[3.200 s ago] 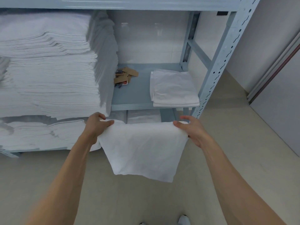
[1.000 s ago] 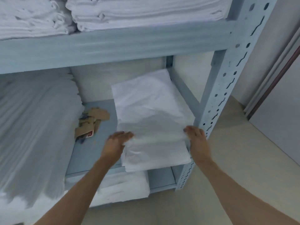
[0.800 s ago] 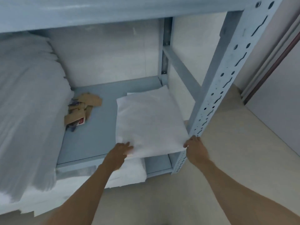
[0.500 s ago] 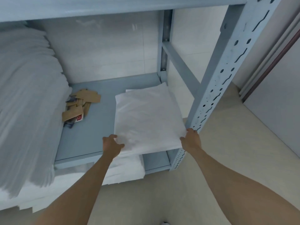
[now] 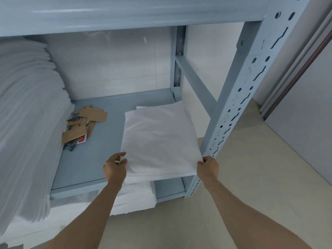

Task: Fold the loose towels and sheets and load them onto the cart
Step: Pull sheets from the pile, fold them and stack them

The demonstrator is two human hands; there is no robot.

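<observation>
Left hand: fingers curled around the near left corner of the folded white sheet.
Right hand: pinches the sheet's near right corner, just beside the perforated upright.
Folded white sheet: lies flat between the hands, atop a small pile on the blue-grey shelf, extending away from both.
Brown paper packets: beyond the left hand, loose on the shelf.
Tall linen stack: far left of the left hand.
Lower-shelf linens: beneath the left forearm.
</observation>
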